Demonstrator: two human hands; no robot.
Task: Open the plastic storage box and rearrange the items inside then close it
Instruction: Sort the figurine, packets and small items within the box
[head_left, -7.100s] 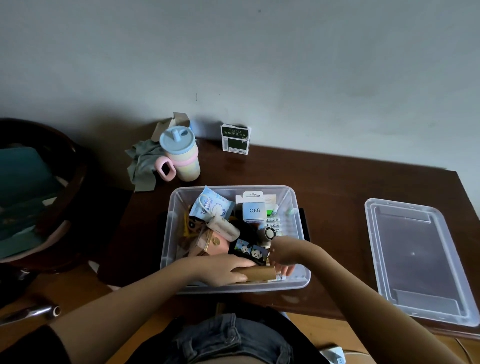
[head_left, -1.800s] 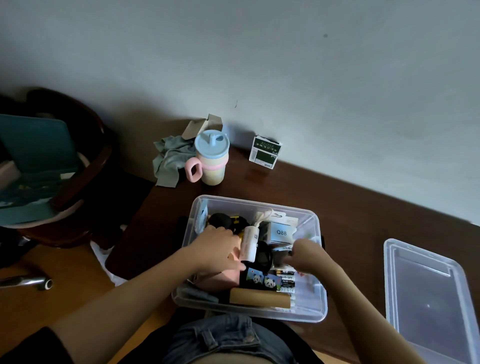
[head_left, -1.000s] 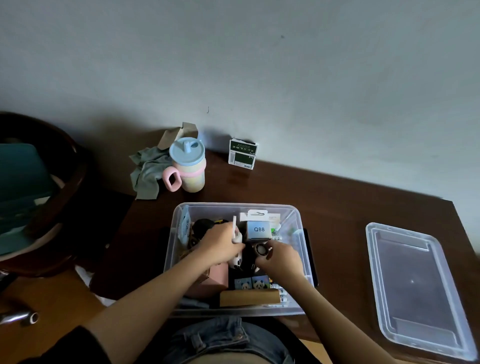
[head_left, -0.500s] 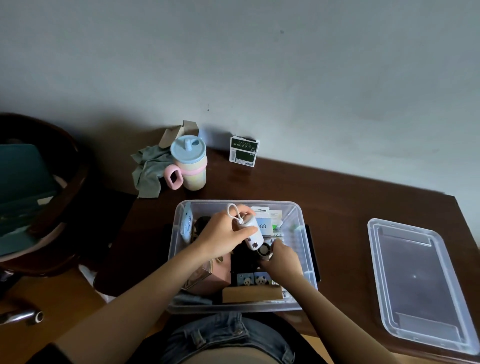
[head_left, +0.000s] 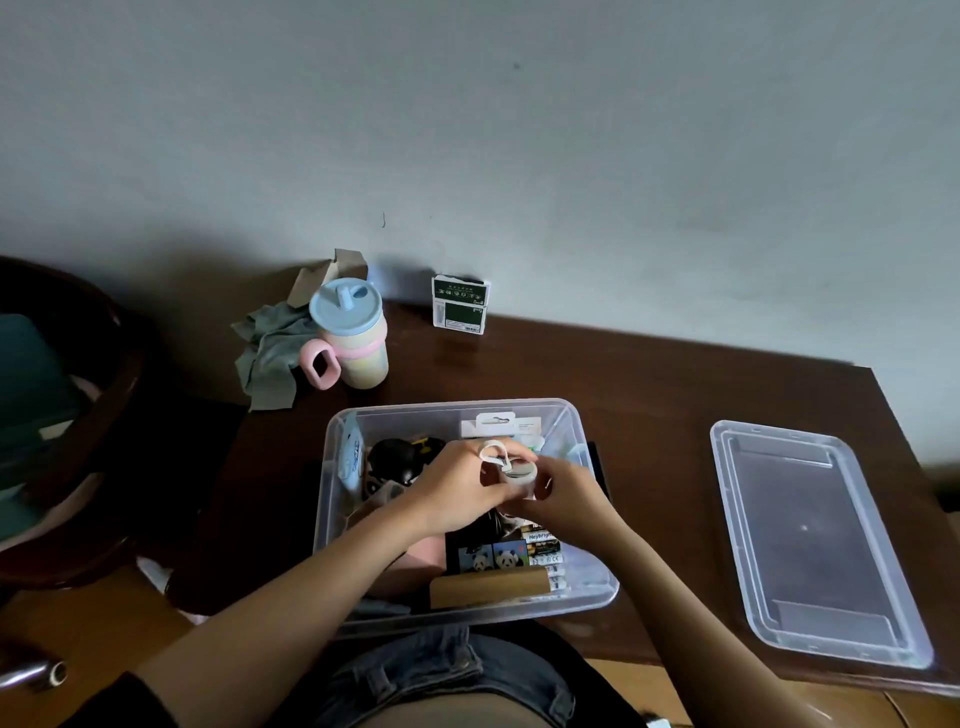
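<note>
The clear plastic storage box (head_left: 597, 590) stands open on the dark wooden table, packed with small items. Its clear lid (head_left: 810, 540) lies flat on the table to the right. Above the middle of the box, my left hand (head_left: 457, 488) and my right hand (head_left: 566, 493) both hold a small white device with a loop strap (head_left: 511, 467). Under them lie a panda-print pack (head_left: 493, 556), a brown roll (head_left: 488, 587), a pink box (head_left: 423, 556), batteries (head_left: 545, 551), a round black item (head_left: 395, 457) and a white carton (head_left: 501, 426).
A pastel cup with a blue lid and pink handle (head_left: 350, 343) stands behind the box beside a grey-green cloth (head_left: 267, 353). A small green-and-white carton (head_left: 460, 304) leans at the wall. A dark round chair (head_left: 72, 415) is at the left.
My left hand lifted the white device out from among the items and tilted it. My right hand left the small ring-shaped item in the box and came up to grip the device too.
</note>
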